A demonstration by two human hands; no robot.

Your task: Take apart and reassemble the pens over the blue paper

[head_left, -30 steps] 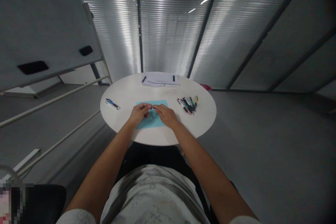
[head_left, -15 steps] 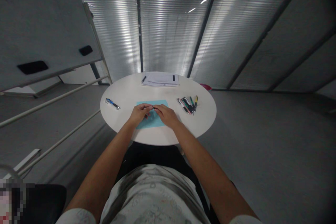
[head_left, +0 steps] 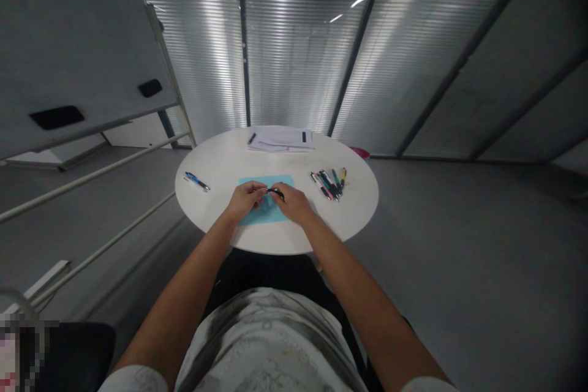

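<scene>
A slim black pen [head_left: 277, 193] is held over a light-blue sheet [head_left: 266, 215], between my two hands. My left hand [head_left: 245, 199] is closed in a pinch at its left end, where a small pale bit shows at the fingertips. The fingers of my right hand [head_left: 293, 202] are closed round the other end, and part of the pen shows dark along the thumb. My fingers hide much of it. Further left on the table lies a blue and black pen [head_left: 197, 181] with a thin pale piece next to it.
The round white table [head_left: 220, 156] carries a pile of several pens and markers [head_left: 329, 184] at the right. Stacked papers [head_left: 280, 139] with dark items on top lie at the far edge. A whiteboard on a metal frame [head_left: 105, 174] stands to the left, and a black chair [head_left: 82, 352] at lower left.
The fingers of my right hand have shifted, so more of the black pen shows between my hands. My left hand has hardly moved.
</scene>
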